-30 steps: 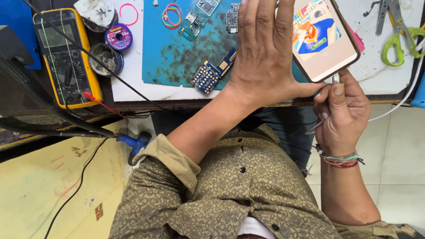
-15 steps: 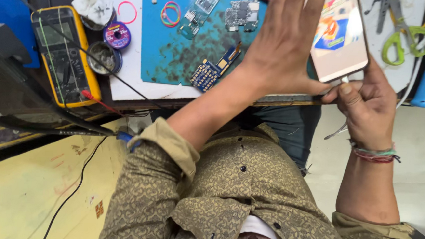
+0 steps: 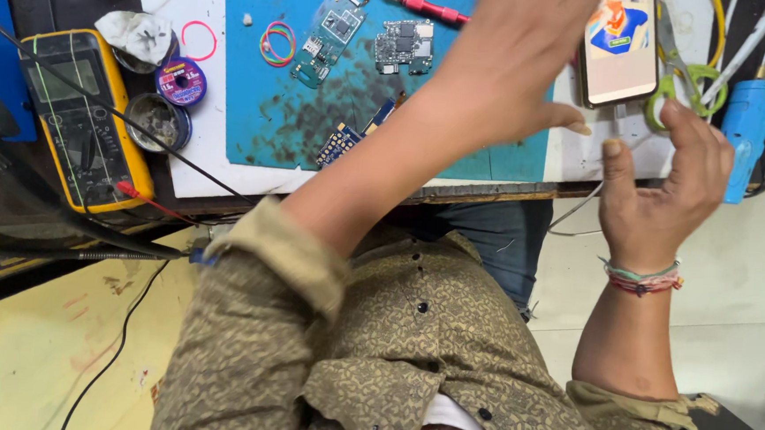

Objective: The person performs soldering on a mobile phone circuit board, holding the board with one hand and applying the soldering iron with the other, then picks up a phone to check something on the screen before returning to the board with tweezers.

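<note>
The left hand is hovering open, fingers spread, over the right edge of the blue mat, its thumb tip just beside the smartphone. The phone is lying on the white workbench past the mat's right edge, its glossy lit screen showing a bright picture. The right hand is hanging open near the bench's front edge, gripping nothing. Bare green circuit boards are resting on the stained mat; a yellow multimeter is sitting at the left.

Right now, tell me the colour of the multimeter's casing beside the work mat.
Yellow, around a dark face: the multimeter shows best in the head view, left of the blue mat.
</note>
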